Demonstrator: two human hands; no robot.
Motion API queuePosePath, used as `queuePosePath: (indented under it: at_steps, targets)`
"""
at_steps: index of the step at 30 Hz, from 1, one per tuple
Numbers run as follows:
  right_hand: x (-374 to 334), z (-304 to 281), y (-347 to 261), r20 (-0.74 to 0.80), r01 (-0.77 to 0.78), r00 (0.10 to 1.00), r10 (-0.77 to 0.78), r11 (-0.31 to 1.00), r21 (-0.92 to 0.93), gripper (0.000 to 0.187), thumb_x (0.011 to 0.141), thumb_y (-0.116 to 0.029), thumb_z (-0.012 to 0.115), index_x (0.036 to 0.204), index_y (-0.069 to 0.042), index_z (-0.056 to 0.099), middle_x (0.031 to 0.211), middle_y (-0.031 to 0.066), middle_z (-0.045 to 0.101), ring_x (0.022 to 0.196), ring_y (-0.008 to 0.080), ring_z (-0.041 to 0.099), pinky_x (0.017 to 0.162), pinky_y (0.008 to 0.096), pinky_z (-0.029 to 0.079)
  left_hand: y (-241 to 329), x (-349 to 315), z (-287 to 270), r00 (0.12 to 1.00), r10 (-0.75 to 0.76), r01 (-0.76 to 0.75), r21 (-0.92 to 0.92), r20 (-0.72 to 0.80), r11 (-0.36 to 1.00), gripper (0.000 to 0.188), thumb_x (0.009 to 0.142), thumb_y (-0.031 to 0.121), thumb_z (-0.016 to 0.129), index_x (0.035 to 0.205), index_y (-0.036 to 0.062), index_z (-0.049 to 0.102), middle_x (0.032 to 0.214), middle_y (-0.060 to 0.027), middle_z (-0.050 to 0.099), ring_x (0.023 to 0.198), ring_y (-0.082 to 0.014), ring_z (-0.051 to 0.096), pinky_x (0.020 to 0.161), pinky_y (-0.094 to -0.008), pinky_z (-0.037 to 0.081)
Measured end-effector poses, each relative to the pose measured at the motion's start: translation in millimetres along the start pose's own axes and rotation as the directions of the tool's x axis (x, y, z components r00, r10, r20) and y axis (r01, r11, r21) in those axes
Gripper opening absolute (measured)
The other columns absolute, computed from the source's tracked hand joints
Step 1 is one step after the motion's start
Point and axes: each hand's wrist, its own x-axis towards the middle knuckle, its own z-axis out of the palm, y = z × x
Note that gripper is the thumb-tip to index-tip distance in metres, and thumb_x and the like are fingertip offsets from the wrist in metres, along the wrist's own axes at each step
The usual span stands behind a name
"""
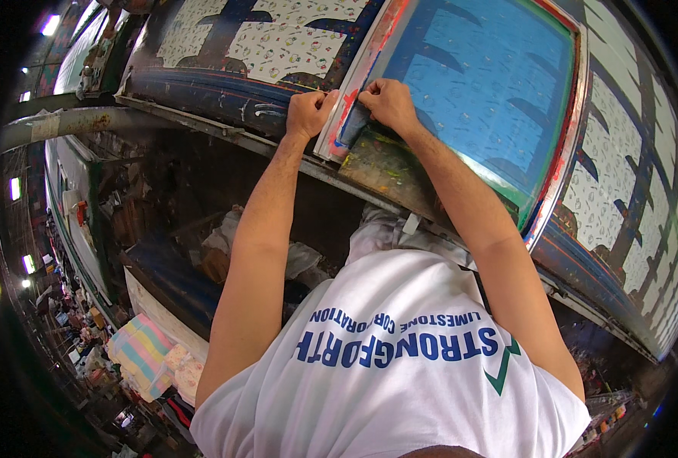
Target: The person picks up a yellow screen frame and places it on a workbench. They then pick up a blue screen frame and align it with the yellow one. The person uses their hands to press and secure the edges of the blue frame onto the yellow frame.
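A screen printing frame [369, 53] with red-stained white rails and a blue mesh [484, 99] lies on a long printing table [224, 99]. My left hand [309, 114] is closed against the outer side of the frame's left rail, near its front corner. Just inside that rail, my right hand [390, 104] is closed, thumb and fingertips pressed together over the mesh's near left edge. What either hand pinches is hidden or too small to make out. A paint-stained board [385, 162] shows below my right hand, at the frame's near end.
Printed white fabric pieces [289, 49] with small coloured figures lie on the table left of the frame; more fabric [602, 145] lies right. A metal rail [224, 136] edges the table. Beneath are crumpled sheets, with a pastel striped cloth [142, 355] at lower left.
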Motion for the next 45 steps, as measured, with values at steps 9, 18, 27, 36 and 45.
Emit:
queuePosePath:
  at_steps: [9,18,27,36,45]
  targets:
    - [-31,-11,-31,0.198,0.14,0.966,-0.166,0.98,0.141,0.034,0.099,-0.031,0.063,0.094,0.001,0.074,0.078,0.0108,0.075,0.072,0.0259,0.075,0.07,0.0412,0.058,-3,2,-1,0.999,0.038,-0.038,0.029,0.008,0.999,0.056,0.101,0.038,0.069,0.064,-0.0017,0.057,0.052,-0.0107,0.047,0.048,-0.0156,0.04,0.05,-0.0396,0.035]
    - [-70,-23,-63,0.647,0.404,0.537,-0.542,0.838,0.367,0.021,0.094,-0.018,0.067,0.108,-0.005,0.077,0.092,0.0115,0.076,0.091,0.0214,0.073,0.083,0.039,0.057,0,1,-2,1.0,-0.019,0.019,0.016,0.016,1.0,0.062,0.098,0.048,0.068,0.063,-0.002,0.059,0.053,-0.0169,0.049,0.046,-0.0251,0.046,0.051,-0.0427,0.038]
    - [-16,-37,-28,0.459,-0.026,0.886,0.062,0.996,-0.084,0.026,0.102,-0.024,0.06,0.099,-0.001,0.07,0.086,0.0058,0.071,0.069,0.0129,0.069,0.061,0.0303,0.054,2,1,-3,1.0,0.013,-0.014,0.028,0.019,1.0,0.063,0.099,0.05,0.067,0.064,-0.0021,0.059,0.054,-0.0166,0.049,0.047,-0.0244,0.044,0.051,-0.0426,0.037]
    - [-6,-10,-16,0.408,-0.173,0.898,0.167,0.985,-0.022,0.02,0.097,-0.017,0.071,0.102,0.002,0.077,0.08,0.0048,0.074,0.059,0.0091,0.064,0.05,0.027,0.049,-1,0,-2,1.0,0.006,-0.006,0.015,0.013,1.0,0.061,0.1,0.046,0.067,0.065,-0.0021,0.057,0.052,-0.014,0.044,0.047,-0.0193,0.04,0.05,-0.042,0.034]
    - [0,-5,-12,0.405,-0.23,0.893,0.199,0.973,0.03,0.018,0.096,-0.018,0.074,0.092,-0.001,0.077,0.079,0.0032,0.075,0.059,0.0066,0.061,0.051,0.0251,0.048,-6,1,0,0.998,0.056,-0.056,0.003,0.0,0.998,0.062,0.101,0.047,0.065,0.065,-0.0017,0.057,0.052,-0.0135,0.044,0.046,-0.0183,0.041,0.049,-0.042,0.034]
